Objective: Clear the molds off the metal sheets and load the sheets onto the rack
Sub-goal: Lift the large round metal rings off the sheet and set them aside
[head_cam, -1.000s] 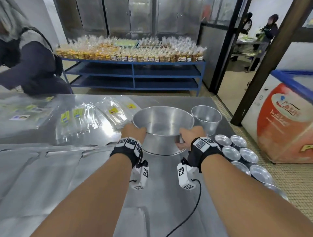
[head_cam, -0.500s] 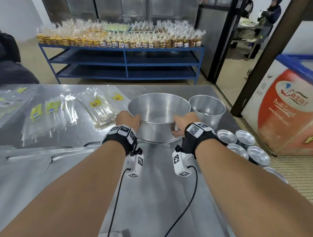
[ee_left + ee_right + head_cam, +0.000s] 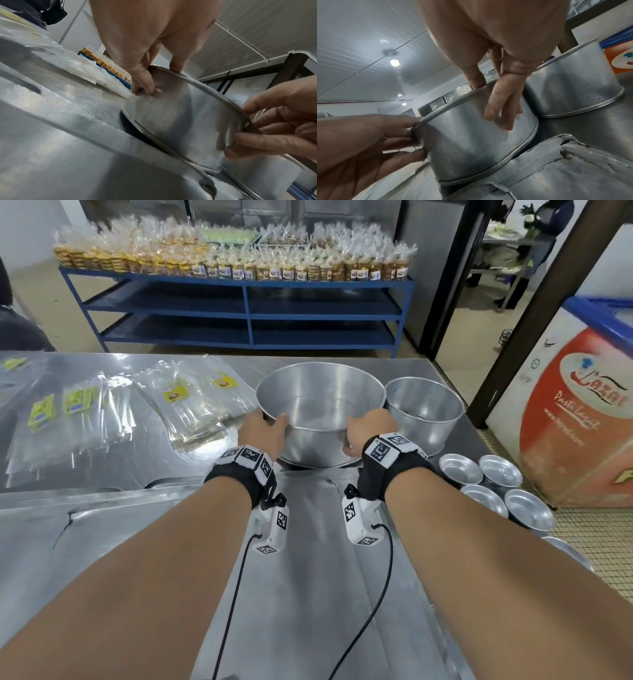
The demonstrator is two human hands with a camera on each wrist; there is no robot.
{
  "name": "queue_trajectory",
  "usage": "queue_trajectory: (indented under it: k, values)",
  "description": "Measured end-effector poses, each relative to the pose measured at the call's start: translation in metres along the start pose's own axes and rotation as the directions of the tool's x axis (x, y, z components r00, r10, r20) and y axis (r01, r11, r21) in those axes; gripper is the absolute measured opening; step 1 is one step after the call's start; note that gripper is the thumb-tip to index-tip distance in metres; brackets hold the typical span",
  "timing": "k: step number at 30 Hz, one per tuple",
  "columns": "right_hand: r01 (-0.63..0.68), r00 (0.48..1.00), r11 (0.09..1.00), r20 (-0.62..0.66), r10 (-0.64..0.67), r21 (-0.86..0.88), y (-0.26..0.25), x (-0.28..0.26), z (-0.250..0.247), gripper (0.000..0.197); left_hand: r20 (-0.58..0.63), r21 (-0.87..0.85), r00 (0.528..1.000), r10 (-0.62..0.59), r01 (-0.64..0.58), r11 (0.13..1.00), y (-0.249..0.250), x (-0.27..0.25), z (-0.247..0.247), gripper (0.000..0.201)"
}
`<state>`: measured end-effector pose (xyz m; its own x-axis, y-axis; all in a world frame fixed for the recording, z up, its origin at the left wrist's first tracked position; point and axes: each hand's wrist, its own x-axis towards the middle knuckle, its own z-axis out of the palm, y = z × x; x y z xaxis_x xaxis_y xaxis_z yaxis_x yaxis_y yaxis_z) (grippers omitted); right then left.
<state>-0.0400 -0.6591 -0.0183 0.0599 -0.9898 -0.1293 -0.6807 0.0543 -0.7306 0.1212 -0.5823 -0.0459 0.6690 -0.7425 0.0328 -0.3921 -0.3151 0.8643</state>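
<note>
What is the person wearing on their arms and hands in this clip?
The forearms are bare, without sleeves, and the hands are ungloved. Each wrist carries a black wrist strap, left and right, topped with white blocks printed with black square markers. Under each wrist hangs a white camera unit, left and right, also bearing markers, with a thin black cable trailing toward the body.

Large round metal mold (image 3: 320,409) sits upright past the dented metal sheets (image 3: 308,594).

Right hand (image 3: 501,94) clamps the big mold's (image 3: 471,146) rim, thumb inside, fingers down the wall; left hand (image 3: 364,146) grips the opposite rim. Smaller mold (image 3: 573,89) just beside.
</note>
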Motion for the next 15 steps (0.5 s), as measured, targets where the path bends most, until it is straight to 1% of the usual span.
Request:
queue_trajectory:
  k: [2, 5, 7, 8, 10, 11, 13, 14, 15]
  values:
    - [-0.013, 1.0, 1.0, 0.005, 0.013, 0.003, 0.001, 0.0, -0.001, 0.034, 0.014, 0.014, 1.0, 0.004, -0.004, 1.0, 0.0, 0.003, 0.001, 0.024]
    - [-0.043, 0.995, 0.996, 0.094, 0.036, 0.072, 0.003, 0.001, 0.001, 0.035, 0.07, 0.067, 0.998, -0.01, 0.005, 0.998, -0.002, 0.004, 0.001, 0.029]
    - [-0.041, 0.991, 0.995, 0.128, 0.028, 0.096, 0.006, -0.002, 0.0, 0.036, 0.111, 0.065, 0.994, -0.018, 0.01, 0.998, -0.002, 0.001, 0.0, 0.032]
    - [-0.052, 0.99, 0.995, 0.135, 0.041, 0.082, 0.006, -0.005, -0.002, 0.035, 0.124, 0.067, 0.992, -0.017, 0.009, 0.998, -0.002, -0.002, -0.002, 0.034]
    - [-0.07, 0.981, 0.993, 0.189, 0.051, 0.093, 0.008, -0.01, -0.001, 0.034, 0.151, 0.124, 0.988, -0.005, -0.013, 0.992, 0.001, -0.011, -0.008, 0.038]
    - [-0.111, 0.977, 0.981, 0.2, 0.079, 0.157, 0.007, -0.015, -0.001, 0.033, 0.175, 0.151, 0.984, -0.016, -0.011, 0.988, 0.003, -0.015, -0.012, 0.036]
    - [-0.065, 0.986, 0.986, 0.164, 0.04, 0.154, 0.008, -0.023, 0.002, 0.021, 0.225, 0.179, 0.973, -0.046, 0.005, 0.984, 0.008, -0.025, -0.02, 0.024]
    - [-0.051, 0.99, 0.989, 0.137, 0.032, 0.139, 0.008, -0.025, 0.003, 0.019, 0.248, 0.178, 0.967, -0.054, 0.009, 0.984, 0.012, -0.032, -0.024, 0.023]
    - [-0.035, 0.991, 0.989, 0.129, 0.016, 0.143, 0.006, -0.03, 0.001, 0.022, 0.273, 0.174, 0.959, -0.08, 0.033, 0.984, 0.016, -0.038, -0.028, 0.028]
